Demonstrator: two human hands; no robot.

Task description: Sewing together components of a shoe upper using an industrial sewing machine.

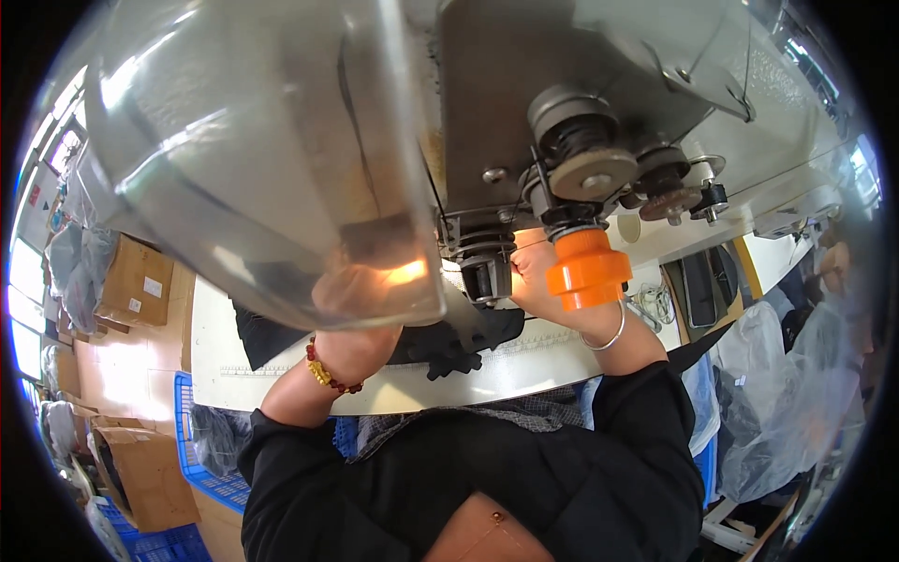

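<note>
Black cloth (459, 342) lay on the pale table (225, 351), below the machine head (478, 84) and between the two hands; its near edge was jagged, and its far part was hidden by the machine. The left hand (361, 339) was beside the cloth, its fingers behind the clear shield (225, 197) and blurred by glare; could not tell how far they were open or whether they gripped anything. The right hand (534, 283) was bent just behind the orange knob (587, 269), fingertips partly covered by metal parts; its grip likewise could not be told. A bead bracelet (319, 372), red and gold, circled the left wrist, a silver bangle (613, 334) the right. A printed ruler scale (529, 347) ran along the table's front edge, its figures too small to read. Thread dials (594, 174) stood out from the machine head. More black cloth (257, 337) lay to the left; whether it joined the first piece was unclear. Farther left, a carton (131, 272) bore white labels (152, 287), their print illegible. A blue basket (184, 431) stood beside the table; at right hung clear plastic bags (777, 403).
</note>
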